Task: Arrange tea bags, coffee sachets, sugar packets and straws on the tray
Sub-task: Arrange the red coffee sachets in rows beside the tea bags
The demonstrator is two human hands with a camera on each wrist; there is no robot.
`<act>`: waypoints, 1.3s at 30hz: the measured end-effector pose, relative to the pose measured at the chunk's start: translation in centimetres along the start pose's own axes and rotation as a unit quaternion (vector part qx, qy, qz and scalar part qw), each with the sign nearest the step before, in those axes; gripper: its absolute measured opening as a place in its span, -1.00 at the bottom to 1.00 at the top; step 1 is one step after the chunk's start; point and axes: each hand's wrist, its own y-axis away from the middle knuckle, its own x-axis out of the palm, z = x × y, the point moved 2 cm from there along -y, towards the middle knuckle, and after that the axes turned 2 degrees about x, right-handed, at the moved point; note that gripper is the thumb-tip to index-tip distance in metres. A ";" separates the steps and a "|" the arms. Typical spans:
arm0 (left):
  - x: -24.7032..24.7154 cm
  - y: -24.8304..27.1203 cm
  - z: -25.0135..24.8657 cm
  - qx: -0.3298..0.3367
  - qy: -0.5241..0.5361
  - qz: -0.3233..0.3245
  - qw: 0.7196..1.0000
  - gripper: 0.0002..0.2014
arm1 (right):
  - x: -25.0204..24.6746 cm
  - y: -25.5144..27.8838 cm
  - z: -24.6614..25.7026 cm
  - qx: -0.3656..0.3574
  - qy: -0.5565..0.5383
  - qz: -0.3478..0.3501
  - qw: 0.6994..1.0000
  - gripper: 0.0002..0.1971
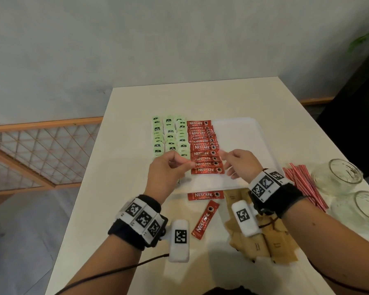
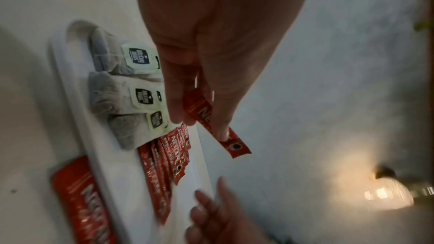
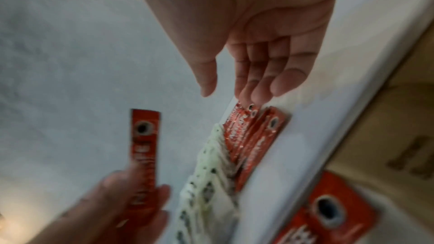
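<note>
Left hand point(image 1: 166, 169) over the near-left part of the tray point(image 1: 243, 133), fingers point(image 2: 220, 118) pinching one red coffee sachet point(image 2: 212, 124) by its plain end. The sachet is held clear of the tray, above the sachet column. In the head view it is blurred and mostly hidden behind the hand. In the left wrist view its long axis runs away from the palm, the printed cup end free and pointing toward the right hand.

Right hand point(image 1: 241, 165) over the tray middle, fingers point(image 3: 258, 73) released, loosely extended, holding nothing. Fingertips are just above the cup ends of the sachet column; contact cannot be told.

Column of coffee sachets point(image 1: 202, 150) on the tray, each lying crosswise, long axis left to right, cup end to the right, overlapping one another from far edge to near. Tea bags point(image 1: 170, 137) in three columns on the tray's left part, touching the sachet column, green tags up.

Off the tray, on the tabletop point(image 1: 136, 103): one loose sachet point(image 1: 205, 195) lying crosswise just beside the near rim, another angled sachet point(image 1: 205, 219) lying diagonally nearer the person. Brown sugar packets point(image 1: 264, 241) heaped under the right wrist. Red striped straws point(image 1: 303, 184) bundled right of the tray, long axis running diagonally. Two glass jars point(image 1: 337, 173) on their sides at far right.
</note>
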 end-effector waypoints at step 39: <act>1.9 1.0 0.3 -0.148 0.188 0.045 0.970 -0.83 | 0.6 2.8 1.6 -0.096 -0.034 0.138 0.985 -0.85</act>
